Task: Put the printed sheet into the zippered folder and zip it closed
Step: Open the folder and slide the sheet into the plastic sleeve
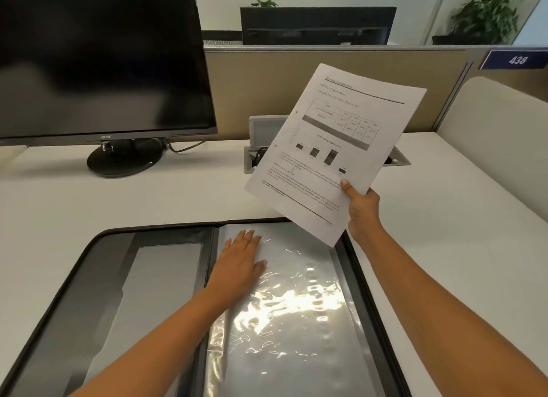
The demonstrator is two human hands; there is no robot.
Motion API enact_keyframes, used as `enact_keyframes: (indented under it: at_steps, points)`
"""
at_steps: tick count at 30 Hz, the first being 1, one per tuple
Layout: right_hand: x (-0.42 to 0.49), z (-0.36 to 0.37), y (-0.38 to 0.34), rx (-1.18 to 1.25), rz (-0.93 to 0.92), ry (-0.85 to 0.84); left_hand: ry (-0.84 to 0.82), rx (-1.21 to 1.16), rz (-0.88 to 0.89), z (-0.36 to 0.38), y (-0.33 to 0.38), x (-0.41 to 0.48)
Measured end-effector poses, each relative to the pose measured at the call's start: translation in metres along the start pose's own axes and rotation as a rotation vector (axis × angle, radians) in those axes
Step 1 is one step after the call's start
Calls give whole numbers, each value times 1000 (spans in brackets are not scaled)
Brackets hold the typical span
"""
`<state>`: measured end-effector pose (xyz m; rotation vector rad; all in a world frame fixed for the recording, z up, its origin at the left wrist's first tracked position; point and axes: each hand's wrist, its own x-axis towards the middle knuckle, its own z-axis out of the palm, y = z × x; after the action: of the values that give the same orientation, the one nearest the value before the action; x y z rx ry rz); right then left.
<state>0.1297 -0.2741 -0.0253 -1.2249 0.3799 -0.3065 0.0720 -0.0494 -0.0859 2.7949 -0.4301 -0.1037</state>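
The black zippered folder [89, 278] lies open flat on the white desk in front of me. Its right half holds shiny clear plastic sleeves [290, 322]; its left half shows grey pockets. My left hand [240, 260] rests flat, fingers apart, on the upper left of the sleeves. The printed sheet [335, 147], white with a table and bar chart, is held up in the air above the folder's far right corner. My right hand [360, 204] pinches the sheet's lower right edge, thumb on the front.
A dark monitor [100, 58] on a round stand [124, 159] is at the back left. A cable port [400, 159] is sunk into the desk behind the sheet. A beige partition [370, 67] with the sign 438 bounds the back, and a low divider [492, 109] the right.
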Motion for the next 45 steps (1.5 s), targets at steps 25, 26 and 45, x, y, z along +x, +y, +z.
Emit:
enact_keyframes:
  at_steps: [25,26,45]
  points:
    - [42,74,31,312,245,-88,395,-23,142,23,-11,24]
    - [42,76,31,316,250,-96,369,-67,135,24,-11,24]
    - [35,87,34,284,313,-225,306,-614,-36,-4,-5,41]
